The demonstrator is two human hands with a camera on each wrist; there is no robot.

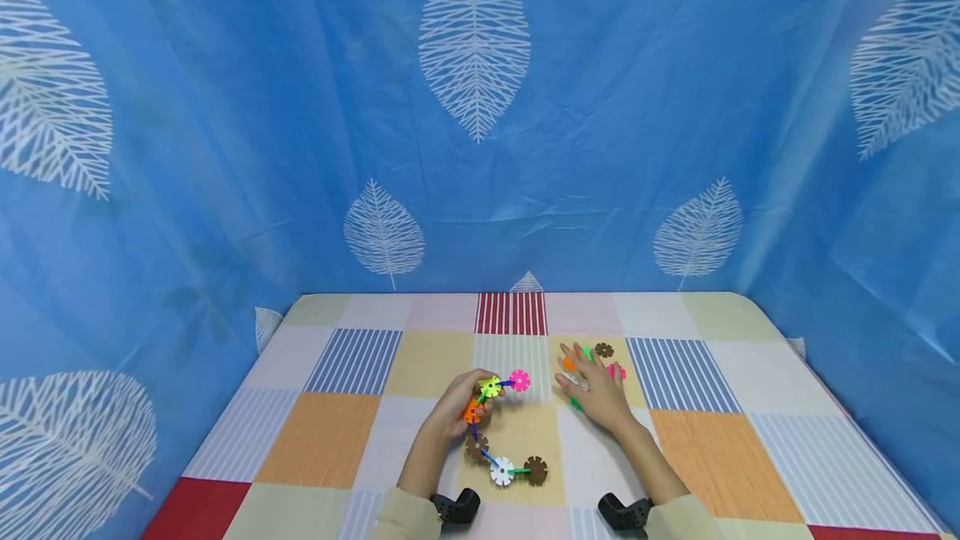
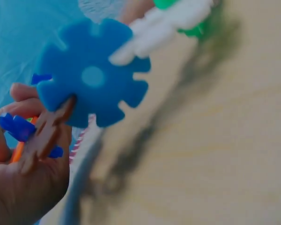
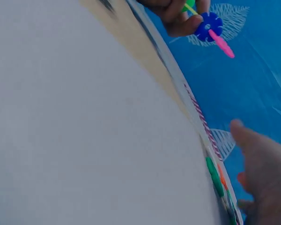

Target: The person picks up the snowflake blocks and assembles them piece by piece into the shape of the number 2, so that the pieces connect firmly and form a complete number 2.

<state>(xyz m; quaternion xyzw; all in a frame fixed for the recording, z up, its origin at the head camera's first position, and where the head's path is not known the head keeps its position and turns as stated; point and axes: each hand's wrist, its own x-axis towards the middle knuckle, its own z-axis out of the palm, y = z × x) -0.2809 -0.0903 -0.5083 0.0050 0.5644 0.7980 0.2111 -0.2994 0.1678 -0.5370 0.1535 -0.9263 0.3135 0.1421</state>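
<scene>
My left hand grips a curved chain of slotted plastic snowflake discs around its yellow disc and orange disc. A pink disc ends the chain on the far side. The rest trails toward me through a brown disc, a white disc and a dark brown disc. Close up in the left wrist view, a blue disc joins the brown and white ones. My right hand, fingers spread, is over loose discs, including an orange disc and a green disc, partly hiding them.
Beside the right fingers lie a loose brown disc and a loose pink disc. A patchwork-patterned cloth covers the table. Blue curtains with white leaves stand behind it and at both sides.
</scene>
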